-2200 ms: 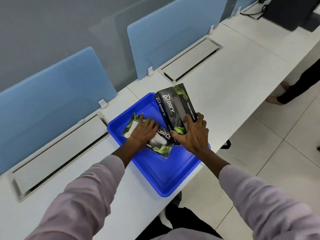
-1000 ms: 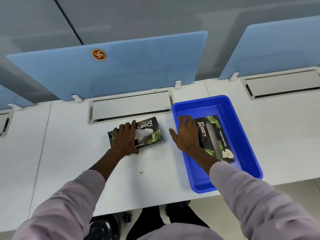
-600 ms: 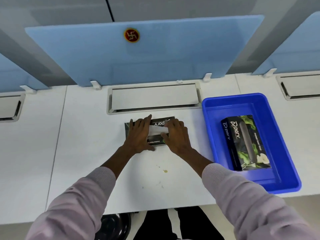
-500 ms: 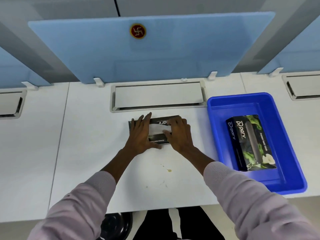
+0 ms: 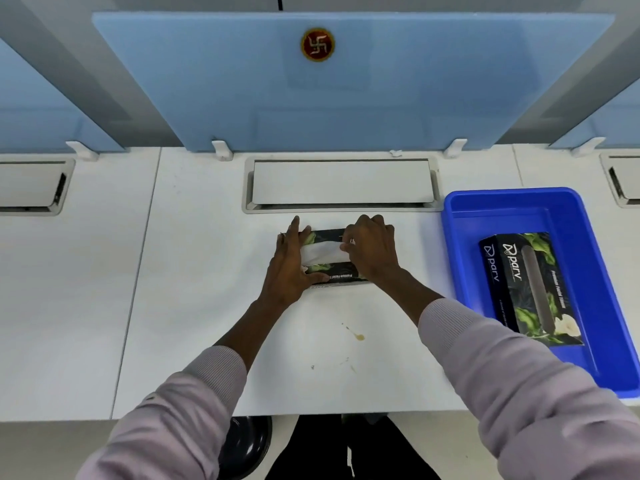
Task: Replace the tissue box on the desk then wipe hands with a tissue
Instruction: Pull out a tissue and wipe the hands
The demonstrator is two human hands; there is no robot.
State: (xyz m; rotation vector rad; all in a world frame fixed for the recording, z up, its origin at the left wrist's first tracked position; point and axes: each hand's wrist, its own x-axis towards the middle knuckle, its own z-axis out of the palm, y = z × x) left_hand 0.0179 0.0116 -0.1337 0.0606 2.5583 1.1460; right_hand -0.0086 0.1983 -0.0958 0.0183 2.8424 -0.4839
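A dark tissue box point(image 5: 334, 275) lies flat on the white desk point(image 5: 194, 306), just in front of a grey cable hatch point(image 5: 341, 183); both hands hide most of the box, so only bits of its top and its near edge show; its long side runs left to right. A white tissue point(image 5: 323, 254) sticks out of the top. The left hand point(image 5: 291, 268) lies on the left end of the box with its fingers spread flat, thumb on the near edge, touching the tissue's left end. The right hand point(image 5: 372, 252) covers the right end; its fingertips are pressed together on the tissue's right end, pinching it.

To the right sits a blue tray point(image 5: 460, 216); its far right corner is cut off by the picture edge. A second tissue box point(image 5: 530, 289) lies in it, long side pointing away from the person, slot closed. Small brown spots point(image 5: 358, 337) mark the desk near the arms. A light blue divider point(image 5: 381, 81) stands behind the hatch with a round red sticker point(image 5: 317, 44). Pale pink sleeves point(image 5: 519, 393) cover both arms.
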